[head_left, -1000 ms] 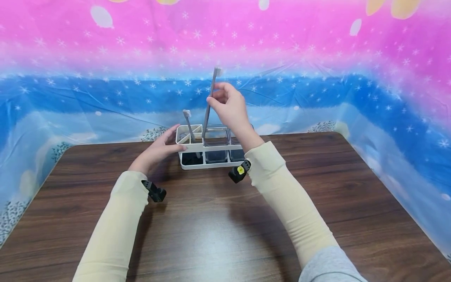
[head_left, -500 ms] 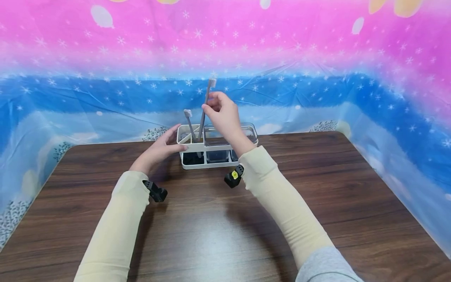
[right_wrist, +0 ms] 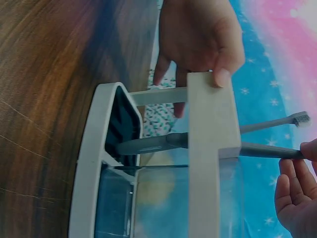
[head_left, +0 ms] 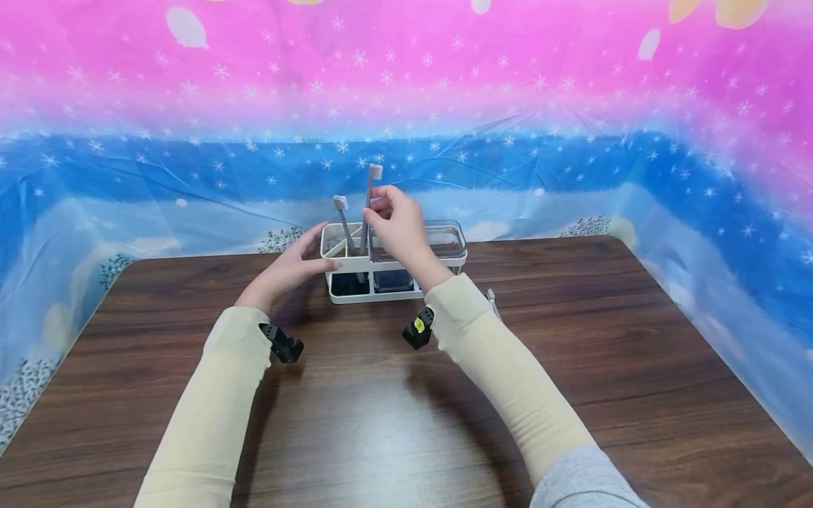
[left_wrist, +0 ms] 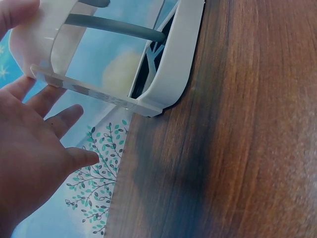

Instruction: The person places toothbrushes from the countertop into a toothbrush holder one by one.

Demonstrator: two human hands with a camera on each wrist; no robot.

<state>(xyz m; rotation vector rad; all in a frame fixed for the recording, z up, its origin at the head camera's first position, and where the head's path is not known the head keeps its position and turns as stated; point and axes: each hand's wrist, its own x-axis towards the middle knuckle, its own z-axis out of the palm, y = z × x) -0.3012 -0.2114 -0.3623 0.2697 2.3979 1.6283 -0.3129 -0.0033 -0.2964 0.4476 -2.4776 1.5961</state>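
Observation:
A white toothbrush holder (head_left: 351, 263) with upper and lower frames stands at the back of the table. My left hand (head_left: 286, 271) holds its left end, thumb on the front of the upper rim and fingers round the side. My right hand (head_left: 403, 229) pinches a grey toothbrush (right_wrist: 267, 150) below its head, upright in the holder's left section, its lower handle inside the frame. Beside it leans a second grey toothbrush (head_left: 345, 227) in the same divided section. Clear cups (right_wrist: 158, 198) fill the holder's middle and right, partly hidden by my right hand and wrist.
A further small brush (head_left: 492, 299) shows on the table behind my right forearm. The dark wooden table (head_left: 356, 409) runs back to a pink and blue snowflake curtain (head_left: 540, 162). Black wrist cameras (head_left: 419, 328) hang from both sleeves.
My right hand has come down and slightly left, lowering the toothbrush deeper into the holder's left section. The brush behind the forearm has come into view. My left hand stays at the holder.

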